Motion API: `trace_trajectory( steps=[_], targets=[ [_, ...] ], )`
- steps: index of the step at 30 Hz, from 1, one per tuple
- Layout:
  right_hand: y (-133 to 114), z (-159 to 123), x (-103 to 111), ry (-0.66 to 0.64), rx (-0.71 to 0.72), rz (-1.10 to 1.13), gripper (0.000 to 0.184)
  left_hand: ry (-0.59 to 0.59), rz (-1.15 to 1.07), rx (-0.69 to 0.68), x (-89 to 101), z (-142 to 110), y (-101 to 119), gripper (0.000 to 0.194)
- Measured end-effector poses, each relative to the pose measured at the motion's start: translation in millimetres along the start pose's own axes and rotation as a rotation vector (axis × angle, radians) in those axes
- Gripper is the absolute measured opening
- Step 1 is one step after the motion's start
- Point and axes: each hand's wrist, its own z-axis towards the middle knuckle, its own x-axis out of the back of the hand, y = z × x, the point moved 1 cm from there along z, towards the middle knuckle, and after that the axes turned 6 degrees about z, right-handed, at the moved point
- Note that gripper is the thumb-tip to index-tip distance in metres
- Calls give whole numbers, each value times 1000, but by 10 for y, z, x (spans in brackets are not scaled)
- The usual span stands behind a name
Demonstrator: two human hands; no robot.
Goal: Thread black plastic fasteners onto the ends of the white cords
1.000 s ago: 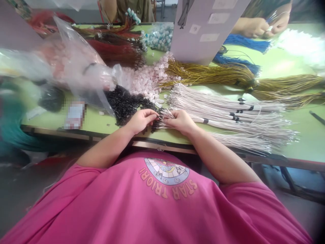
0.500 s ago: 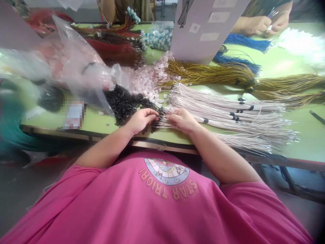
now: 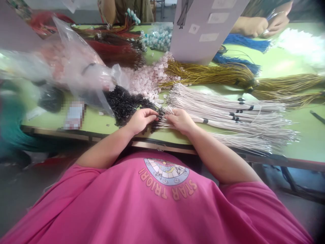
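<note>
My left hand (image 3: 142, 119) is closed in a pinch at the right side of a heap of small black plastic pieces (image 3: 124, 106). A small dark piece seems to sit at its fingertips, too small to make out fully. Close beside it, my right hand (image 3: 180, 120) is wrapped round the metal-tipped ends of a bundle of white wires (image 3: 165, 124). The tips fan out toward my left fingers. More white wires (image 3: 218, 101) lie along the table to the right, with black tape round several bundles.
Behind the black heap lie pale pink connector housings (image 3: 144, 79) and yellow-brown wires (image 3: 208, 72). A clear plastic bag (image 3: 76, 64) and a blurred phone-like object (image 3: 74, 116) are at left. A grey upright panel (image 3: 195, 47) stands behind. A co-worker's hands (image 3: 266, 26) work over blue wires (image 3: 247, 41).
My right hand has shifted slightly on the wire ends, its fingers changing position. My left hand stays almost in place. The co-worker's hands have moved a little.
</note>
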Motion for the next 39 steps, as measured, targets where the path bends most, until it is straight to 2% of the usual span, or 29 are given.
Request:
trace_trajectory(
  steps=[6,13,18,20,23,25,28,30,32,35,39],
  targets=[
    [20,11,-15,-5,-23,-101,22,17,157,-60,-31,-1,19,23],
    [28,-3,-34,-64,15,-109,22,58,215,-71,-73,30,0,22],
    [58,6,-32,-74,18,-94,24,1,271,-98,-54,30,2,22],
    [57,2,-21,-40,16,-108,24,-9,377,-158,-29,-12,38,21],
    [19,-18,4,40,93,-183,22,17,712,-303,47,-116,118,21],
    [-4,-33,18,38,121,-213,22,-15,925,-336,142,-166,160,23],
    [8,-39,32,6,39,-174,26,-18,1099,-254,381,-121,184,26],
    [39,-31,38,4,-25,-133,29,99,1174,-163,568,-3,175,26],
    [70,-18,42,15,-66,-105,29,158,1220,-85,707,147,141,25],
    [89,-6,48,45,-89,-103,31,145,1254,-56,762,344,67,24],
    [53,-17,41,43,-84,-117,27,117,1320,-56,688,458,-11,23]
  ],
)
